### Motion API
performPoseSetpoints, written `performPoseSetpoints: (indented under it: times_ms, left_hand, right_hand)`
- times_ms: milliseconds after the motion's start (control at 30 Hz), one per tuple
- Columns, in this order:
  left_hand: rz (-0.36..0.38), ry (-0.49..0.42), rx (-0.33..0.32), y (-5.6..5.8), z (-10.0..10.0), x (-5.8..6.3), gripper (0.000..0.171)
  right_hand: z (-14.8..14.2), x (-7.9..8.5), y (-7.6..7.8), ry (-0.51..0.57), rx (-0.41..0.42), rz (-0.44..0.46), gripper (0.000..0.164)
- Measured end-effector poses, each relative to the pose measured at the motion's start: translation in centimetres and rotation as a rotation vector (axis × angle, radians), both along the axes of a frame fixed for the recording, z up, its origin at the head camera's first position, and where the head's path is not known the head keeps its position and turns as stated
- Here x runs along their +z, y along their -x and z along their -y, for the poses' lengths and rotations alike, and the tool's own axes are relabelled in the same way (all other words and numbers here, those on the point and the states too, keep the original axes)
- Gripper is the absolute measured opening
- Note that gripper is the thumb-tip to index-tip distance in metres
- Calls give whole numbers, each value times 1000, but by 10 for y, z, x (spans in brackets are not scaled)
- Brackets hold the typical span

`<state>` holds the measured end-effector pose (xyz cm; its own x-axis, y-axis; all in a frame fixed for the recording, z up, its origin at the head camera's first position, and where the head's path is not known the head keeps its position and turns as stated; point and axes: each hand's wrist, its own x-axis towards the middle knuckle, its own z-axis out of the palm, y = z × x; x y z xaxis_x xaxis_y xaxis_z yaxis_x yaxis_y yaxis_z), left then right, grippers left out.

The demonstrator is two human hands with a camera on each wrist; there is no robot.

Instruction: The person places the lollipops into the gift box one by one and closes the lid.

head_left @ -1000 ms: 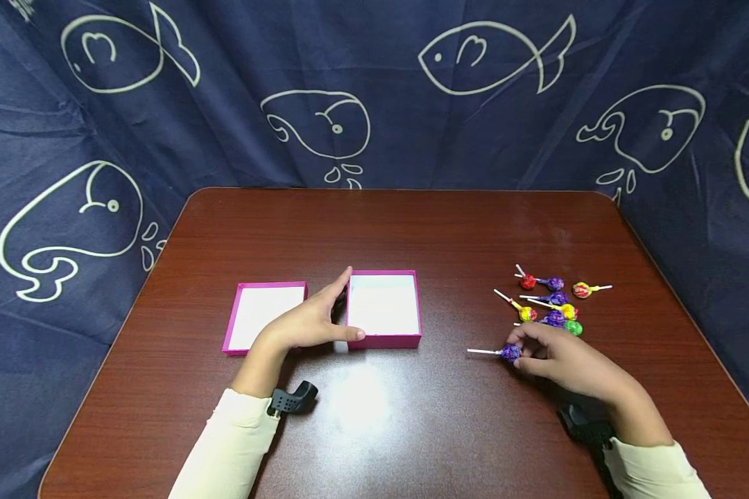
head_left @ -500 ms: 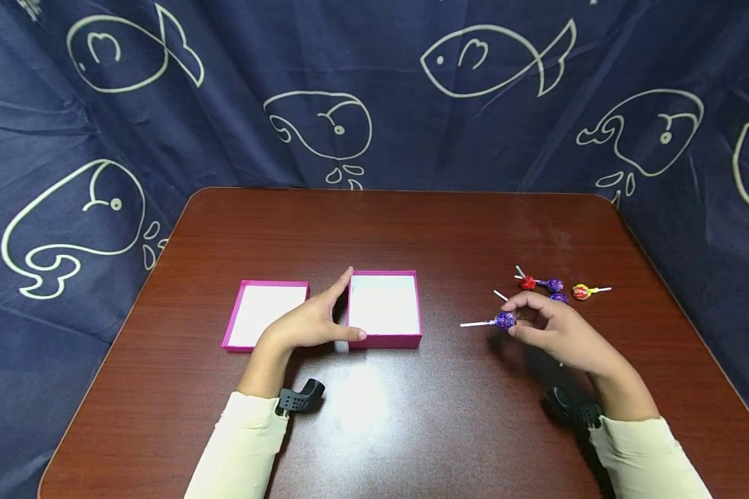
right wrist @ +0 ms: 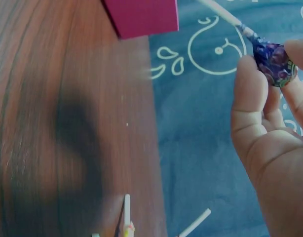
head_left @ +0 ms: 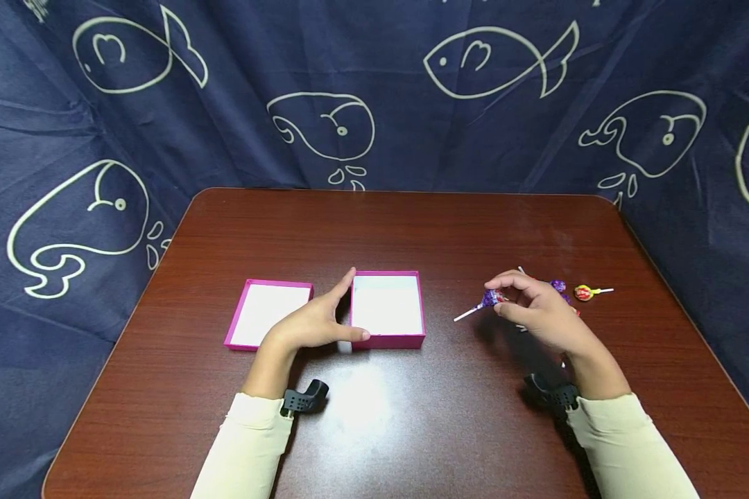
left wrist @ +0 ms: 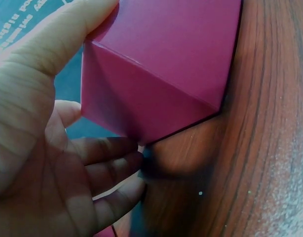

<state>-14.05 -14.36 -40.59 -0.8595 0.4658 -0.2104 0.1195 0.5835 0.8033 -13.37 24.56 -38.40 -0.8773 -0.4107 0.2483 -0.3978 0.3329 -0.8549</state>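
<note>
My left hand (head_left: 306,324) grips the left side of a square pink box (head_left: 390,342) with a white inside. Its thumb lies at the front left corner and the forefinger reaches the back left one. In the left wrist view, the thumb and fingers sit on the pink outer walls (left wrist: 161,59). Right of the box, above the table, my right hand (head_left: 546,315) pinches a purple-wrapped lollipop (head_left: 489,298) by its head between thumb and fingers. Its white stick points left and toward the front. The right wrist view shows this lollipop's head (right wrist: 274,59) at the fingertips.
A shallow pink lid-like tray (head_left: 281,282) with a white inside lies left of the box. More lollipops lie beyond the right hand, partly hidden by it; a yellow and red lollipop (head_left: 583,292) is the rightmost. A dark blue curtain (head_left: 399,152) hangs behind the brown table (head_left: 424,430).
My right hand has lifted the purple lollipop and carried it away from the front edge and leftward; its stick now tilts down to the left. The left hand keeps its hold on the box.
</note>
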Motion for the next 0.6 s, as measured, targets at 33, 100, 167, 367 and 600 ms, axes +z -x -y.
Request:
performPoseSetpoints:
  times_ms: [33, 100, 167, 367, 600]
  left_hand:
    - [1, -1, 1, 0, 0, 0, 119]
    - [0, -3, 3, 0, 0, 0, 118]
    - [-1, -6, 3, 0, 0, 0, 118]
    - [-10, -8, -3, 0, 1, 0, 118]
    - [-19, 0, -8, 1, 0, -1, 118]
  right_hand:
    - [2, 0, 1, 21, 11, 5, 34]
    - [6, 0, 3, 54, 22, 18, 34]
    - [10, 1, 5, 70, 23, 39, 34]
    - [23, 6, 13, 47, 28, 71, 27]
    - [41, 16, 25, -7, 88, 83, 25]
